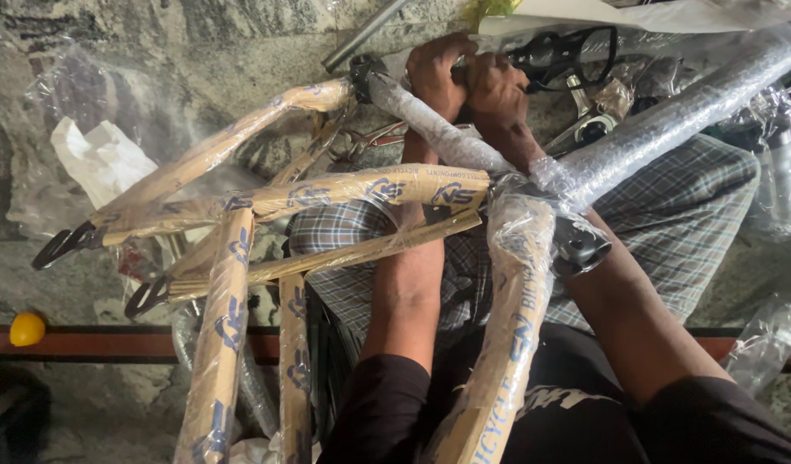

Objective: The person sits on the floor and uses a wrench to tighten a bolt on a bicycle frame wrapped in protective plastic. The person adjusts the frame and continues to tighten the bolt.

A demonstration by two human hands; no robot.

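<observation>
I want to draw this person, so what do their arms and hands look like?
Both arms are bare from the hands to above the elbows. Short black sleeves cover the upper arms. The left hand and right hand wear no gloves, and no rings, watch or bracelets show.

Both arms reach forward and away from the body, bare from the elbows down, dark sleeves bunched at the upper arms. The left forearm runs nearly straight up the middle; the right one comes in at a slant from the lower right. The wrists draw close together at the far end. The left hand (436, 76) and right hand (497, 90) sit side by side, knuckles up, fingers curled over in a closed grip, touching each other.
</observation>
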